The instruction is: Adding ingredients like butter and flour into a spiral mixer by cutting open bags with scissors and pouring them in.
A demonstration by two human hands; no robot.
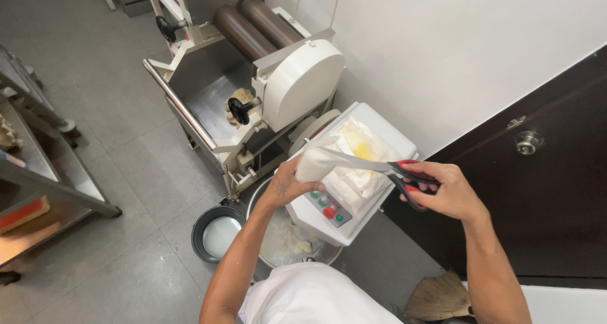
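**Standing on the grey tiled floor**

Carrying everything here: grey tiled floor (pixel 126 172). Sitting below the left hand (pixel 288 188), a white mixer (pixel 329 220) over a metal bowl (pixel 272 248). Lying just left of that bowl, a dark round lid (pixel 218 232). Standing beyond the left hand, a roller machine (pixel 246 77). Standing well left, a metal rack (pixel 44 172). Lying below the right hand (pixel 442 188), a straw broom (pixel 436 299).
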